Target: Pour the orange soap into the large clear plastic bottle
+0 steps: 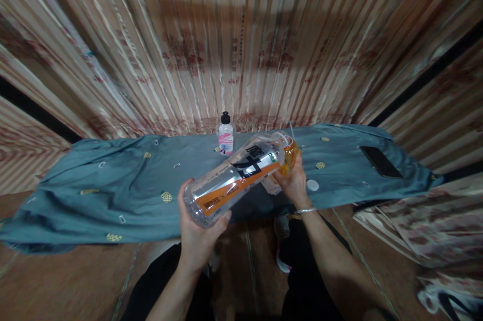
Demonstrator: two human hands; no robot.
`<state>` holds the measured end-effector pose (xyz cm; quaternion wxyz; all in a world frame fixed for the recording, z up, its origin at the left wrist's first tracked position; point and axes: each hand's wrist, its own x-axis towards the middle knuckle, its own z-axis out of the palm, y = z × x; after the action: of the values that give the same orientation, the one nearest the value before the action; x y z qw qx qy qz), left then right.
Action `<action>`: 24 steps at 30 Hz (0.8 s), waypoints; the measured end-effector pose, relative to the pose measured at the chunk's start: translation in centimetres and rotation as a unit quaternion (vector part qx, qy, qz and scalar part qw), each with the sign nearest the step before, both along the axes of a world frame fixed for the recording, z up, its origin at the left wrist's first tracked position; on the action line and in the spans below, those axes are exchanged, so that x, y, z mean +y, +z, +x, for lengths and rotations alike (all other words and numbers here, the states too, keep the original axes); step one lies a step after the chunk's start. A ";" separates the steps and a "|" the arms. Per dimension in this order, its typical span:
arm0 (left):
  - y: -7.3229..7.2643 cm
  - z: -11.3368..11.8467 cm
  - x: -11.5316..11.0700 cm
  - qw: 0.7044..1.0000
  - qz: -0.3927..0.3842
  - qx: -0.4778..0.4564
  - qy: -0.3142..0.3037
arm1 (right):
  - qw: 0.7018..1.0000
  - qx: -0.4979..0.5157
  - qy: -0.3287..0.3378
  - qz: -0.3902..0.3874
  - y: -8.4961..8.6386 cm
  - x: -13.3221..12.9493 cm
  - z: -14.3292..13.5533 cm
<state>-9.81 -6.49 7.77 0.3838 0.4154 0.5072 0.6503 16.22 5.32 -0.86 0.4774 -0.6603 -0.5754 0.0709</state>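
Landmark for all positions: the pink-labelled squeeze bottle (226, 136), black-capped and upright on the teal patterned cloth (132, 175), close to the printed curtain (241, 54).

The large clear plastic bottle (236, 177), with an orange and silver label, is held aslant on the near side of the landmark. Its base is nearer the person; its neck points away and to the right, ending right of the landmark.

Left hand (199, 233): nearer the person than the landmark, closed on the base of the large bottle, thumb on one side and fingers on the other.

Right hand (294, 181): right of the landmark and nearer the person, grasping a small transparent amber container (289, 156) at the large bottle's neck. Whether liquid is passing between the two cannot be determined. A thin pale stick (292, 130) shows just beyond the container. A silver-coloured bracelet (305, 210) is on the right wrist.

Also noted on the cloth, to the right of the landmark: a white round disc (312, 185), nearer the person; a pale, crumpled-looking piece (271, 185), partly hidden beneath the large bottle and right hand; and, well apart at far right, a black smartphone (380, 161), lying flat.
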 end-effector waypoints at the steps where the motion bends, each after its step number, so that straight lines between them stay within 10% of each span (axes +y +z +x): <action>1: 0.0 0.0 0.0 1.000 0.001 -0.001 0.000 | 1.000 0.000 -0.001 -0.001 0.0 0.0 0.0; 24: -0.4 -0.8 0.2 1.000 0.000 0.018 -0.023 | 1.000 0.004 0.005 0.003 0.0 0.1 0.1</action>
<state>-10.61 -6.25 7.37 0.3897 0.4390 0.5045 0.6332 16.35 5.37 -0.90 0.4813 -0.6555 -0.5772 0.0740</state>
